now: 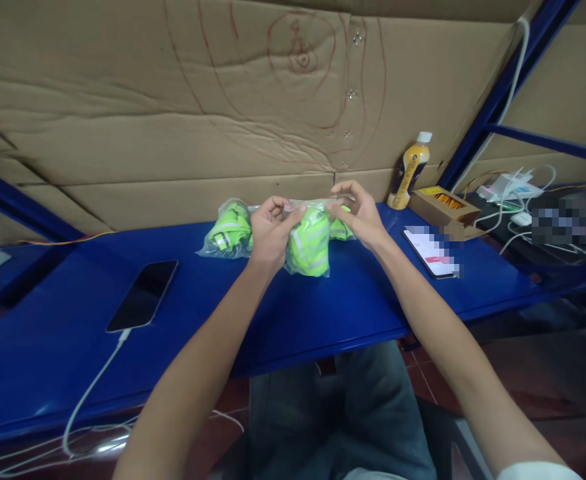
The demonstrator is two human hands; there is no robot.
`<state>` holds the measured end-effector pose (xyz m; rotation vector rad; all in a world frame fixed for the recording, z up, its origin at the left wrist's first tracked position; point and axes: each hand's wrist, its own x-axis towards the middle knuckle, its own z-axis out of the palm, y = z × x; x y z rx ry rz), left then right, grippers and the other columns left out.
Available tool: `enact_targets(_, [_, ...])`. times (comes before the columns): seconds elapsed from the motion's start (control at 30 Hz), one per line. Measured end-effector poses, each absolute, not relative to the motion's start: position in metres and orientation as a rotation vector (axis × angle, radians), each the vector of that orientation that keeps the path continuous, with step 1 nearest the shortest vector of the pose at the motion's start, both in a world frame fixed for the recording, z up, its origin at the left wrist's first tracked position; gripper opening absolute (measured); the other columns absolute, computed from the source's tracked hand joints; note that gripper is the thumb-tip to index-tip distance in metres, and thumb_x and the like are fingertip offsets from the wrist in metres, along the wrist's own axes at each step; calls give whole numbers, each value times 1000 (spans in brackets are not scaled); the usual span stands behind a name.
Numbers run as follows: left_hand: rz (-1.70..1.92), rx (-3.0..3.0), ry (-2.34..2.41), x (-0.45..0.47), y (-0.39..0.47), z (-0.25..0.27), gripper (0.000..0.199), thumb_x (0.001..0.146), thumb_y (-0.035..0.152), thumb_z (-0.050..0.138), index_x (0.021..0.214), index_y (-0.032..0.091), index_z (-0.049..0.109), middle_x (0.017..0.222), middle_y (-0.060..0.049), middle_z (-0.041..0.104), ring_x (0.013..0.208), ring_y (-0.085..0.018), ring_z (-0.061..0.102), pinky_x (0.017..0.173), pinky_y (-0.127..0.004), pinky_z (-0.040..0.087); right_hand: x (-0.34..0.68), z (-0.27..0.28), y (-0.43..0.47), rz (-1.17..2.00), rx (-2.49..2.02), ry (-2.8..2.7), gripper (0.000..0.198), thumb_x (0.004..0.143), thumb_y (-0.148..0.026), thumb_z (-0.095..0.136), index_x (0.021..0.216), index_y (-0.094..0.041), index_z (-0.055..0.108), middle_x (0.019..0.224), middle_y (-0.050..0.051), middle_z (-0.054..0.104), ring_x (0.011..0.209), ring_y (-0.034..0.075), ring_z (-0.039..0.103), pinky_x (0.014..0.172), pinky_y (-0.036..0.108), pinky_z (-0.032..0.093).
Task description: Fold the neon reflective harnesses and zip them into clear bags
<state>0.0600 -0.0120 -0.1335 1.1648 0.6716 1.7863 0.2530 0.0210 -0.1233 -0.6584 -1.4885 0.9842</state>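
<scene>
"Fingers?"
"Left hand (271, 235), right hand (361, 215): both were clamped on clear bag of neon-green fabric (311, 248), top edge."
"Where was it?"
"Over blue table (353, 310); similar bag (230, 230) at nine o'clock, drink bottle (411, 171) at two."

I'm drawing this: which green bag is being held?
The middle bag, top held by left hand and right hand; the left bag and right bundle sit behind.

Creased brown cardboard (97, 147), marked with a red drawing (300, 59), forms the wall behind a blue table (353, 307). Blue beams (545, 33) slant at left and right. Red floor tiles (425, 377) show below.
</scene>
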Motion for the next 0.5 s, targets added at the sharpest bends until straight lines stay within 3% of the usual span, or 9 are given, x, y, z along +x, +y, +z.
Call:
enact_targets(0.13, [1788,1223,690,63,-14,-137,61,60,49,108,77,20,56,76,4,64,66,-9,58,66,-21,51,248,-132,21,1068,-748,-1576,68,60,-65,102,104,-25,69,106,3,71,82,17,64,71,31,56])
enact_targets(0.3, [1752,1266,714,57,-8,-141,53,71,58,101,94,20,71,90,-3,74,79,-14,70,75,-25,57,248,-137,27,1198,-655,-1320,71,51,-52,108,104,-26,69,95,-1,72,85,16,67,84,32,58])
enact_targets(0.4, [1799,1271,762,56,-5,-143,51,69,52,103,95,19,74,91,-5,76,81,-15,72,80,-27,60,248,-136,28,1266,-655,-1256,73,51,-49,108,110,-25,73,92,-2,73,82,15,67,84,30,58])
enact_targets(0.5, [1846,1247,772,58,-5,-144,46,67,44,103,89,20,71,87,-2,75,78,-13,71,80,-27,60,247,-137,26,1280,-753,-1301,65,54,-54,107,102,-23,78,98,2,77,83,15,69,75,29,58])
